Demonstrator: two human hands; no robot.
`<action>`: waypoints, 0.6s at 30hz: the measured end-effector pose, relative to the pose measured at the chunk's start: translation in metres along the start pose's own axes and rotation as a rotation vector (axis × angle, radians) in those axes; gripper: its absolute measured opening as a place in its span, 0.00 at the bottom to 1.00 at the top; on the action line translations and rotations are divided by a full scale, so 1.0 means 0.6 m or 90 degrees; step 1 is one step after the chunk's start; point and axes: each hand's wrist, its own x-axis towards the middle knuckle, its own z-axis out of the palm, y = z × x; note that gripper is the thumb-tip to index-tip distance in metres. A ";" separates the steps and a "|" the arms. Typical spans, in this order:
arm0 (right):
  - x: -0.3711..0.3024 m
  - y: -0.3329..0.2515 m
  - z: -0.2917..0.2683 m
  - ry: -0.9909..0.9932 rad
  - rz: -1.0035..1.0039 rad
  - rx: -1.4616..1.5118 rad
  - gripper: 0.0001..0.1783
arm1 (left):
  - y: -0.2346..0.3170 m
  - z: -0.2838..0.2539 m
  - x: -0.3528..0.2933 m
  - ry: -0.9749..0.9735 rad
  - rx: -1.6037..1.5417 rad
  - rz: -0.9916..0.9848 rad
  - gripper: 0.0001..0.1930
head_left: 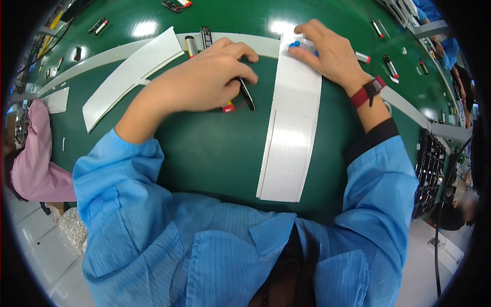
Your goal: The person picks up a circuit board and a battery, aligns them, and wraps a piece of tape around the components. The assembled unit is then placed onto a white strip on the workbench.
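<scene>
My left hand (217,77) is bent over the green work mat, its thumb and a finger on either side of a slim black device (247,95). Just below the palm shows the red end of a small battery-like cylinder (228,107). To the right lies a long white strip (291,143), running from near my body toward the far rail. Over the far end of that strip is my right hand (332,53), with thumb and forefinger apart around a small blue piece (294,45). More blue shows behind the thumb, partly hidden.
Another white strip (134,77) lies at an angle on the left. A pale rail (266,46) crosses the green surface. Beyond it, black devices with red-ended cylinders (391,66) lie scattered. A rack of black parts (428,176) stands at right. A pink sleeve (38,153) is at left.
</scene>
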 end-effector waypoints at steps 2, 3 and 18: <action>0.007 0.018 0.011 -0.044 -0.032 0.031 0.14 | 0.022 0.007 0.022 0.044 -0.075 -0.011 0.12; 0.013 0.025 0.016 -0.093 -0.062 0.060 0.14 | 0.032 0.014 0.036 0.089 -0.156 -0.020 0.13; -0.054 -0.018 -0.065 -0.084 0.270 0.508 0.04 | 0.044 0.081 0.066 0.099 -0.082 -0.043 0.15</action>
